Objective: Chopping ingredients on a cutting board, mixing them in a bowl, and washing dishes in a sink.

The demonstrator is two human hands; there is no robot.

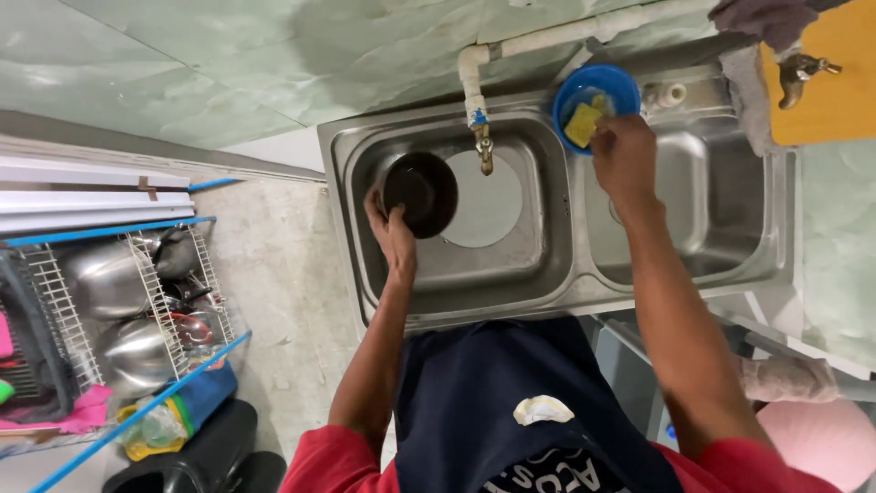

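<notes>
While my left hand (394, 239) grips the dark bowl (421, 194) by its rim over the left sink (547, 274) basin, my right hand (623, 153) pinches the yellow sponge (582, 124) in the blue dish (620, 84). Judgement: bowl wet, stiff, slippery, likely breakable; rim hold suits.

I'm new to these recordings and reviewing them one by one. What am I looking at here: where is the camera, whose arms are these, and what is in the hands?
There is no machine here. One camera sits on a person's head and looks straight down, so the two bare arms are that person's own. Below is a steel double sink with a tap over the left basin. The left hand holds a dark round dish in that basin. The right hand reaches to a blue bowl on the sink's back ledge, at a yellow sponge inside it. At the left, a wire rack holds metal cookware.
</notes>
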